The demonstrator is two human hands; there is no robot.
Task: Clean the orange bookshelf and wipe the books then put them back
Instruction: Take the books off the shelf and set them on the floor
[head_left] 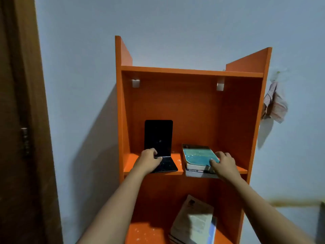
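One orange bookshelf [193, 106] fills the centre of the frame, built of smooth, flat laminated boards with square edges, and it stands against a pale blue wall [79, 50]. Two small white brackets [135, 83] sit under its top board, one left and one right. Two shelves show below that board.

The middle shelf [130, 161] carries one black bookend [158, 134], an L-shaped sheet with rounded corners and a dusty, speckled surface, its upright plate standing and its foot lying flat. To its right on the same shelf lies a stack of books [195, 170], at least two. The top one is a thick teal book [198, 154] with a worn, mottled cover.

The left hand [151, 159] rests on the bookend's foot, fingers curled at the bend where the foot meets the upright. The right hand [224, 162] grips the front right corner of the teal book, thumb on the cover and fingers spread over its edge.

The lower shelf [140, 231], flecked with pale dust, holds a second stack [193, 221] of flat-lying books with a pale paper cover on top; their number cannot be told.

One crumpled checked cloth [274, 104] hangs on the wall at the right of the frame. One dark brown door [17, 120] fills the left edge.
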